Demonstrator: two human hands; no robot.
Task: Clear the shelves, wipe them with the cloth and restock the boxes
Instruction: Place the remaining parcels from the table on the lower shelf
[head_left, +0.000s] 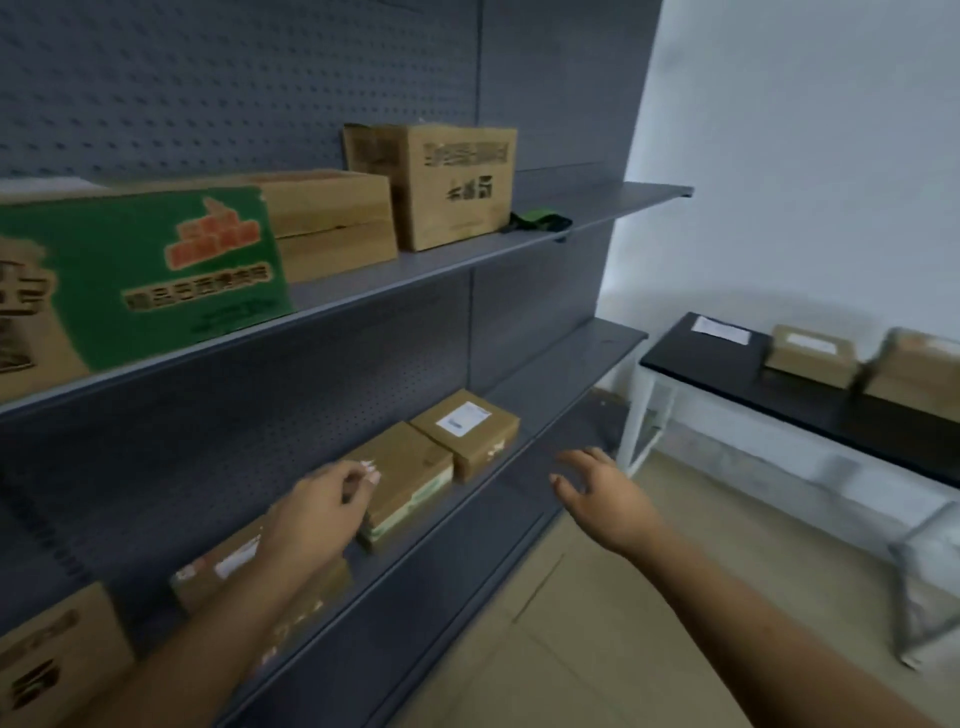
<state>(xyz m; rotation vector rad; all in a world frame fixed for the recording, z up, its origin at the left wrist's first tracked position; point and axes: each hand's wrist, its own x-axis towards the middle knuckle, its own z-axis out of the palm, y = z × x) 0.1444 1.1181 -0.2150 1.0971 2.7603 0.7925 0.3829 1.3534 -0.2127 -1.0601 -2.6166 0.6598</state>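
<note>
Cardboard parcels are lying in a row along the lower shelf (571, 374), so clearing looks barely begun. The left hand (317, 514) is reaching over the middle parcel (410, 483), its fingers (366, 475) curling at the parcel's top; whether they are already gripping it cannot be told. The right hand (597, 493) is hovering beside the shelf edge with fingers spread and released, holding nothing, probably coming in to take the parcel's other side. A labelled parcel (467, 431) is sitting just behind, touching the middle one. On the upper shelf (623, 200) a green carton (156, 270) and 2 brown boxes are standing, with the dark green cloth (543, 222) lying bunched beside them, waiting for wiping. The black worktop (717, 358) to the right is already carrying boxes, likely the unloading spot.
</note>
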